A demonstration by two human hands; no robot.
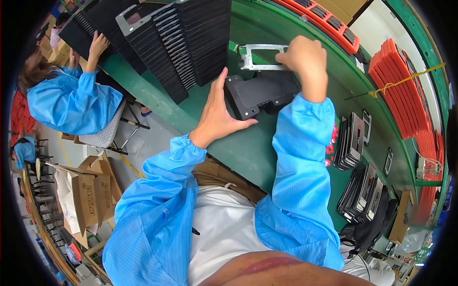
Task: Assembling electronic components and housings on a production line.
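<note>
My right hand (305, 59) is closed on the right end of a silver metal frame (245, 58) with a rectangular opening. The frame sits just behind a black block (260, 93) with screws at its corners, on the green bench. Whether the two touch is hard to see. At the block's left end, my left hand (214, 114) is spread, thumb near the front corner and fingers near the back one. My right wrist and sleeve cover part of the block's right end.
Tall stacks of black trays (167, 43) stand at the back left. Black-and-silver plates (350, 143) and small red pieces (330, 148) lie right. Red trays (398, 90) line the far right. A co-worker in blue (71, 102) sits left, beyond cardboard boxes (88, 195).
</note>
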